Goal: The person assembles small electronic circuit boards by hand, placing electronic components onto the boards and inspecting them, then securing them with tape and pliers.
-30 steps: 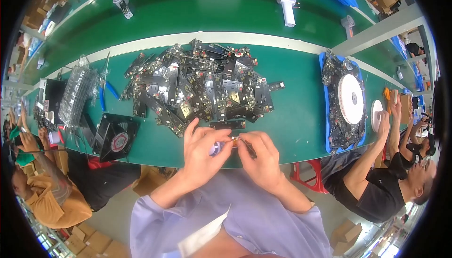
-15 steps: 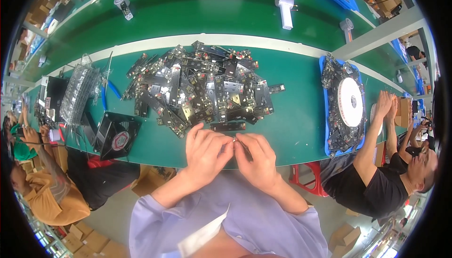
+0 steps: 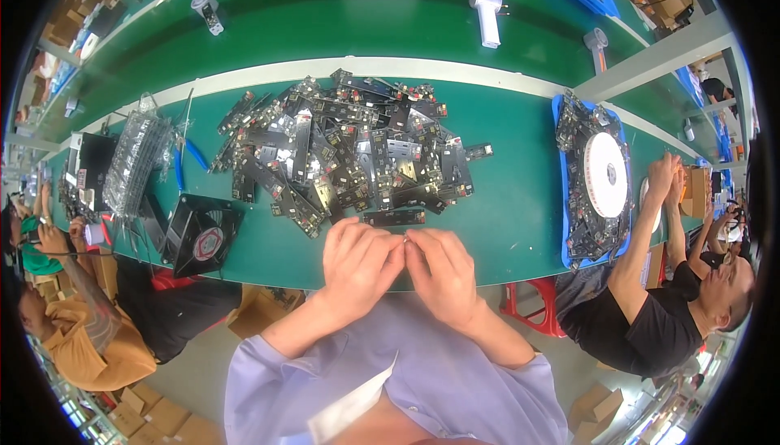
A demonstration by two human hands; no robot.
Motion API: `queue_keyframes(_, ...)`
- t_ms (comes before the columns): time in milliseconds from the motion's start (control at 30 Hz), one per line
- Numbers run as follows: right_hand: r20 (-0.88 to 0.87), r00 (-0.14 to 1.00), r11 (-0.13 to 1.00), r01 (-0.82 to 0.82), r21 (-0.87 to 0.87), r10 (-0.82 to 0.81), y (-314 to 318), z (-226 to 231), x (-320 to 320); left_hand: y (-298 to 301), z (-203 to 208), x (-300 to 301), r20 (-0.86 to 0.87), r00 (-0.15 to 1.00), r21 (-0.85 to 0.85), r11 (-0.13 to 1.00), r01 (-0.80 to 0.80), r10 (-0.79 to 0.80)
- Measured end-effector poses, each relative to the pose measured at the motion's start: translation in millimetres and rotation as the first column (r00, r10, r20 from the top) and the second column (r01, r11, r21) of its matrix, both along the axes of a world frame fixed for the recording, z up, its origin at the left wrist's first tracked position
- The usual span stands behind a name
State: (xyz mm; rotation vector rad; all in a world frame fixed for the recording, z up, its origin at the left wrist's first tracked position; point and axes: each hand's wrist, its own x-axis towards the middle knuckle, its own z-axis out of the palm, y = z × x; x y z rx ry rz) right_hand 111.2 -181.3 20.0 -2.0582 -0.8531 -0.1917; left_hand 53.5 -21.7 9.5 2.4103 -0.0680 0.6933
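Taking the pile of dark circuit boards (image 3: 349, 148) as my landmark and going left to right: far to its left a stack of clear plastic trays (image 3: 136, 160) is lying on the green bench (image 3: 504, 225), and just below that stack a black square fan (image 3: 199, 238) is sitting at the bench's near edge. The pile itself is looking large and unsorted, so I am judging that most of the work is left to do.

Directly below the pile, at the near edge, I am seeing the left hand (image 3: 356, 262) and the right hand (image 3: 443, 270) meeting fingertip to fingertip. Both are curled narrow, pinching at something small between them; I cannot tell what it is, or which hand is carrying it. One board is lying just above the fingertips at the pile's lower fringe.

Well to the right of the pile, a blue tray (image 3: 565, 193) is holding more boards and a white reel (image 3: 605, 175).
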Motion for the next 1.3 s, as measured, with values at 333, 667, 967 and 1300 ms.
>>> queue_keyframes(333, 0.08, 0.997, 1.0, -0.006, -0.027, 0.008, -1.3, -7.1, 2.6, 2.1, 2.0, -1.1, -0.032, 0.998, 0.007, 0.999, 0.046, -0.046)
queue_keyframes(667, 0.068, 0.988, 0.99, -0.139, 0.013, 0.138, -5.4, -5.0, 15.0, 1.8, 1.6, -2.2, -0.024, 0.999, -0.02, 0.999, 0.043, -0.044)
queue_keyframes(967, 0.047, 0.978, 0.979, -0.202, 0.018, 0.201, -7.8, -0.1, 14.9, 3.7, 2.8, -1.5, -0.021, 0.999, -0.008, 0.999, 0.04, -0.04)
queue_keyframes(1300, 0.112, 0.982, 0.981, -0.135, -0.138, 0.15, -32.2, -5.5, 1.6, 9.9, -3.3, -15.3, 0.002, 0.998, 0.091, 0.994, 0.059, -0.06)
